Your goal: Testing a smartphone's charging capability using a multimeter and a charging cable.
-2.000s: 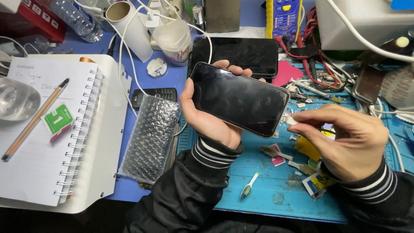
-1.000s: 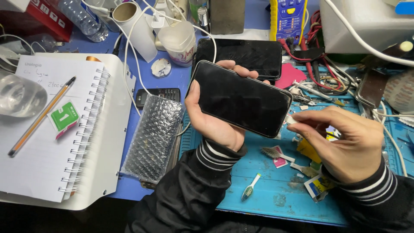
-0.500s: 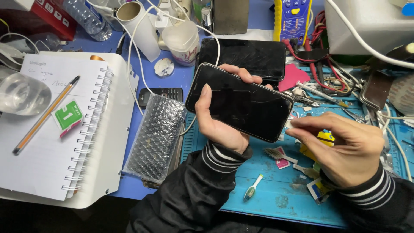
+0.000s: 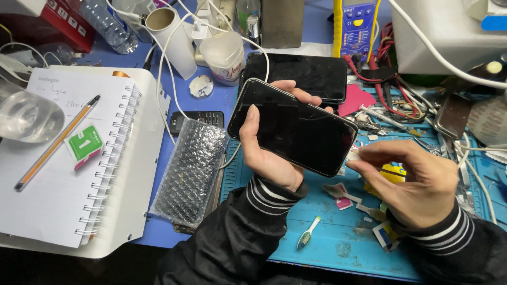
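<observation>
My left hand (image 4: 272, 150) grips a black smartphone (image 4: 296, 126), screen up and dark, tilted over the blue work mat (image 4: 327, 248). The thumb lies on the glass near its left edge and the fingers wrap the far side. My right hand (image 4: 417, 179) is at the phone's lower right corner, fingertips pinched on a small white tab (image 4: 353, 155) touching the phone's edge. A second black phone (image 4: 311, 71) lies flat behind the held one.
A bubble-wrap pouch (image 4: 190, 171) and a small keypad phone (image 4: 198, 120) lie left of the mat. A spiral notebook (image 4: 68, 174) carries a pencil (image 4: 55, 143) and a green sticker. Scraps and a small brush (image 4: 307, 235) litter the mat. A multimeter (image 4: 359, 26), cables and cups crowd the back.
My right hand rose from the scraps on the mat to the phone's lower right corner. The phone stayed in my left hand, shifting slightly as my head moved.
</observation>
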